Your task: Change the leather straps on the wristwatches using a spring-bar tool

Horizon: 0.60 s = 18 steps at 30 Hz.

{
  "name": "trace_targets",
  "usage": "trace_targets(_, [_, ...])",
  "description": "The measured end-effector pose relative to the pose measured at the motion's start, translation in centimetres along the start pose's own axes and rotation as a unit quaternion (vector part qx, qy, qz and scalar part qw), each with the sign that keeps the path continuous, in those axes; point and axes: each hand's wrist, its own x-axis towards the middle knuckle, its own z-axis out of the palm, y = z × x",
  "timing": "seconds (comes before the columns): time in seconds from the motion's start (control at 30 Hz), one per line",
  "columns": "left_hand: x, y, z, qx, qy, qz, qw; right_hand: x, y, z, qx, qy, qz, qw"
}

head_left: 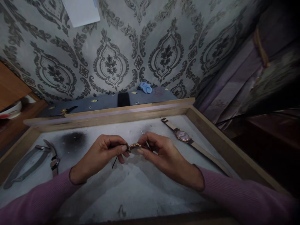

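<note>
Between both hands, over the middle of the white tray surface, a gold-coloured wristwatch (136,146) is held edge-on. My left hand (109,148) pinches its dark strap end at the left of the case. Thumb and fingers of my right hand (157,148) grip the case from the right. A thin metal tool (141,131) also sticks out among the right fingers; its kind is unclear. Right of the hands lies a second watch (182,135) with its strap stretched out. A third watch (54,162) rests at the left, beside grey-handled pliers (27,167).
A wooden rim (110,115) frames the work surface. Behind it, a blue-grey covered ledge bears a black flat object (123,99), a blue crumpled cloth (146,87) and another watch (67,110). A bowl (11,111) stands at far left; a curtain (225,90) hangs at right.
</note>
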Motion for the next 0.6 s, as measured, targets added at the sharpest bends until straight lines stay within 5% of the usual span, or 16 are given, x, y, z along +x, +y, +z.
trace_targets(0.6, [0.06, -0.24, 0.05, -0.007, 0.001, -0.004, 1.000, 0.07, -0.22, 0.24, 0.048, -0.006, 0.046, 0.998])
